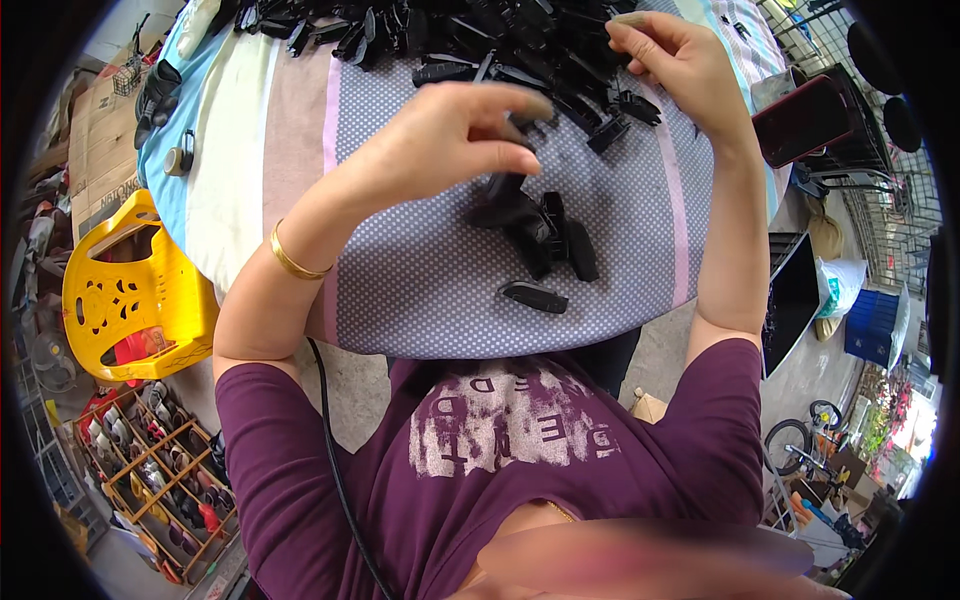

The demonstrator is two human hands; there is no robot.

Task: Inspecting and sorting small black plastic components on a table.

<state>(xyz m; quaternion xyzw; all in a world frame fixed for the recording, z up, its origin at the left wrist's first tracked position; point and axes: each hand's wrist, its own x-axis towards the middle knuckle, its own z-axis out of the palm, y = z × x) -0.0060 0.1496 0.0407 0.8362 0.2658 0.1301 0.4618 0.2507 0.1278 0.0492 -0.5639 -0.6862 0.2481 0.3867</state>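
Observation:
My left hand (470, 130) is over the middle of the table, a little blurred, with thumb and fingers apart. Just below it, a blurred black plastic piece (505, 200) appears loose above a small group of similar pieces. One black piece (535, 297) lies on its own closer to me. At the far right of the cloth, my right hand (685, 75) has its thumb and fingertips pinched together beside the large heap of black plastic parts (520, 40). Whatever those fingertips hold, if anything, is too small to make out. Some fingertips look covered.
A dotted grey cloth (420, 290) with pink stripes covers the table. A yellow plastic chair (140, 290) stands at left, above a wooden shoe rack (150, 480). On the right, a dark red phone-like object (805, 122) leans at the table edge. A black cable (330, 440) hangs beside my left arm.

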